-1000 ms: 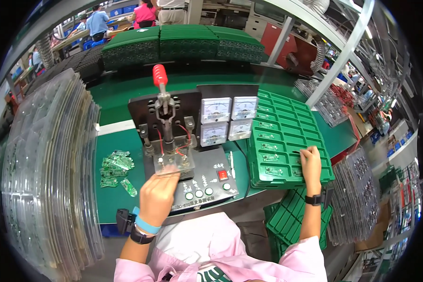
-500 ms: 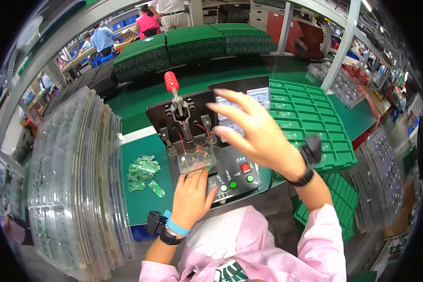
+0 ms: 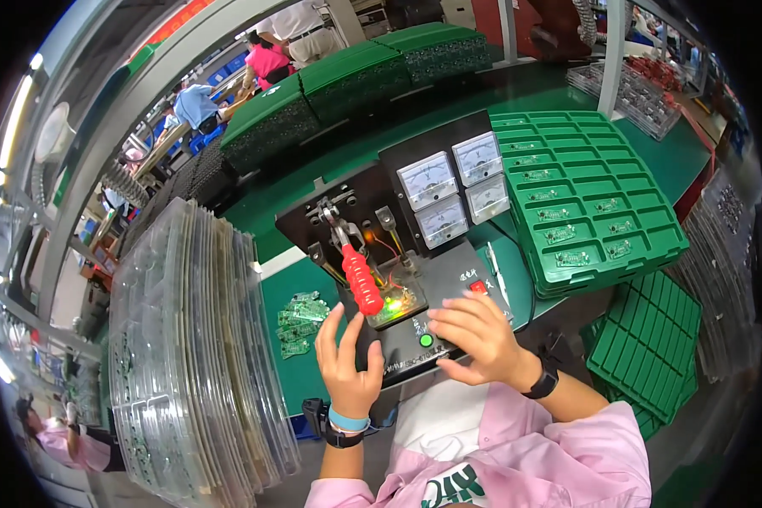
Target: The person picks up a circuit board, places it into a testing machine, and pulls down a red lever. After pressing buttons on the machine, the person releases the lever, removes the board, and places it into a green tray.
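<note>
In front of me stands a black test fixture (image 3: 436,284) with a toggle clamp. The clamp's red handle (image 3: 361,279) points down toward me over a clear plate (image 3: 408,298), where a yellow-green light glows. What lies under the plate I cannot make out. My left hand (image 3: 347,364) is open, fingers apart, just below the handle's end and holding nothing. My right hand (image 3: 487,343) is open above the fixture's front panel, fingers stretched beside a green button (image 3: 426,340) and a red switch (image 3: 479,288). Left of the fixture lies a pile of small green circuit boards (image 3: 300,322).
Four-dial meter panel (image 3: 427,182) rises behind the fixture. Green compartment trays (image 3: 597,182), partly filled with boards, are stacked at right, near a white pen (image 3: 498,271). Clear plastic trays (image 3: 186,356) form a tall stack at left. More green trays (image 3: 347,76) line the back.
The red handle has swung from upright down toward me, and a light now glows at the plate. My left hand has drawn back from the plate; my right has come down to the panel.
</note>
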`<state>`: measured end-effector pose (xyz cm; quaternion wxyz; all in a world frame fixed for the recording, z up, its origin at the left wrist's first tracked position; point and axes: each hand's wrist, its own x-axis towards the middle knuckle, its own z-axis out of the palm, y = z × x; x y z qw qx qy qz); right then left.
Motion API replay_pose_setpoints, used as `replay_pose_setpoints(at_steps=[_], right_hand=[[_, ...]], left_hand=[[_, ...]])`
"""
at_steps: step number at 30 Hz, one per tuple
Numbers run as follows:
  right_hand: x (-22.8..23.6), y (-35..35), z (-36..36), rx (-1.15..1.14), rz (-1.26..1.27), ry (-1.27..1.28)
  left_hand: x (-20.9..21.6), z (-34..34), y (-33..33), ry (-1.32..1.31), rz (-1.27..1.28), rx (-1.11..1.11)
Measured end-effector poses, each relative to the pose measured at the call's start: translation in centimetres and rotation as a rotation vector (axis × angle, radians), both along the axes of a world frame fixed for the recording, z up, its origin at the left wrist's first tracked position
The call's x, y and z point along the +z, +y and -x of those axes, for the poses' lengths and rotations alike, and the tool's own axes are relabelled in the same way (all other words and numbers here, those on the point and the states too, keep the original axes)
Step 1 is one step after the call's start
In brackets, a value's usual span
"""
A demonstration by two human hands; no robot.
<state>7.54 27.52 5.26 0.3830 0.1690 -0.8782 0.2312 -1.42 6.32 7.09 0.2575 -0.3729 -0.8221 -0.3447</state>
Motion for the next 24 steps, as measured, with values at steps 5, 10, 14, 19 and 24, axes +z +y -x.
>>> replay_pose_setpoints(at_steps=[5, 10, 14, 19, 24], right_hand=[[-6.3, -1.2, -0.4, -0.252, -0.267, 0.234], [-6.9, -1.2, 0.1, -0.352, -0.274, 0.33], [-7.0, -1.2, 0.2, -0.358, -0.293, 0.331], [-6.9, -1.2, 0.1, -0.362, -0.288, 0.33], [-6.5, -1.4, -0.1, -0.36, -0.282, 0.305]], left_hand=[[-0.1, 1.2, 0.5, -0.051, -0.008, 0.005], [-0.5, 1.0, 1.1, -0.106, -0.114, -0.042], [-0.9, 1.5, 1.3, -0.049, -0.234, -0.089], [0.0, 1.4, 0.7, -0.111, 0.249, -0.002], [-0.3, 1.2, 0.7, -0.137, 0.167, -0.013]])
